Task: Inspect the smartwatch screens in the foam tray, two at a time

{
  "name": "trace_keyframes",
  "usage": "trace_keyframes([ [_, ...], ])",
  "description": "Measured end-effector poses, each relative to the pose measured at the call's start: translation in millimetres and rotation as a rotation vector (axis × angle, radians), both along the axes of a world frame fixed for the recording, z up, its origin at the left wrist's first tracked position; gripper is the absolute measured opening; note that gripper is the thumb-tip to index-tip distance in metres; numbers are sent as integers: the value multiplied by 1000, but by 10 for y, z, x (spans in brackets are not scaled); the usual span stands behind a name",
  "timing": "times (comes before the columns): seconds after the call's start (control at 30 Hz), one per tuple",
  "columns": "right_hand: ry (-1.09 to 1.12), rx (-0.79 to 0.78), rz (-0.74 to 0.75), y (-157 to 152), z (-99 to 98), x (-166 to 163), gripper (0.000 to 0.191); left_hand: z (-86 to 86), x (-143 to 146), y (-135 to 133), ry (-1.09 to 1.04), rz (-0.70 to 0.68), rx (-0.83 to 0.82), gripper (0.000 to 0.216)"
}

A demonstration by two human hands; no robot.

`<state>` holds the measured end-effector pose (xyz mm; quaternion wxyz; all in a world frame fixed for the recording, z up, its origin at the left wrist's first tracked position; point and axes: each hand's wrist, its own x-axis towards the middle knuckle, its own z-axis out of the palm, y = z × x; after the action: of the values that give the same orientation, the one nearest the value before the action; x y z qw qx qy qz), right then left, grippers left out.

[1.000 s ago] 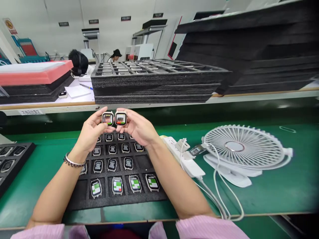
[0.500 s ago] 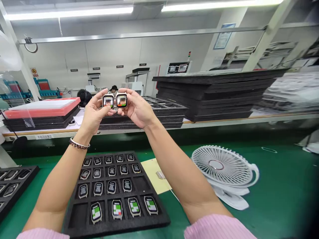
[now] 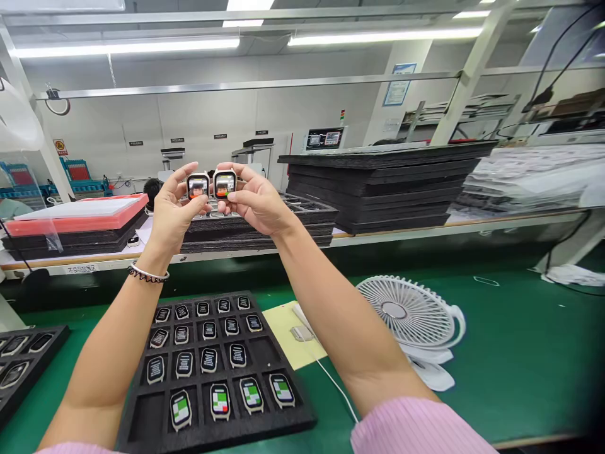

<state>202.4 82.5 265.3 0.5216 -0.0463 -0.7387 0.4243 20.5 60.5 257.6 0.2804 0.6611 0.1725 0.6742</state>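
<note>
My left hand (image 3: 171, 211) is raised in front of me, fingers pinched round a small square smartwatch body (image 3: 197, 186) with a lit screen. My right hand (image 3: 258, 203) grips a second lit smartwatch body (image 3: 224, 183) right beside the first, the two almost touching. Both arms reach up over a black foam tray (image 3: 142, 422) on the green bench. The tray holds several watch bodies in pockets; the front row (image 3: 220, 401) shows green, red and white screens.
A white desk fan (image 3: 401, 313) lies to the right of the tray, by a yellow sheet (image 3: 283, 321) and a white cable. Another foam tray (image 3: 28, 366) sits at the left edge. Stacks of black foam trays (image 3: 392, 189) fill the shelf behind.
Both hands have lifted the two watch bodies from just over the tray up to eye height, and my view has tilted upward. The grips have not changed.
</note>
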Motion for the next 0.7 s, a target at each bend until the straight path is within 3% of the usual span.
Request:
trace_keyframes([
  [0.2, -1, -12, 22, -31, -175, 2, 55, -145, -6, -54, 10, 22, -26, 57],
  [0.37, 30, -94, 56, -68, -449, -23, 52, -399, -34, -118, 18, 6, -101, 58],
  [0.53, 32, -206, 28, -162, -909, -61, 51, -861, -89, -225, 36, -11, -213, 60],
  [0.7, 72, -386, 62, -182, -1572, -141, 50, -1422, -154, -282, 49, -5, -390, 57],
])
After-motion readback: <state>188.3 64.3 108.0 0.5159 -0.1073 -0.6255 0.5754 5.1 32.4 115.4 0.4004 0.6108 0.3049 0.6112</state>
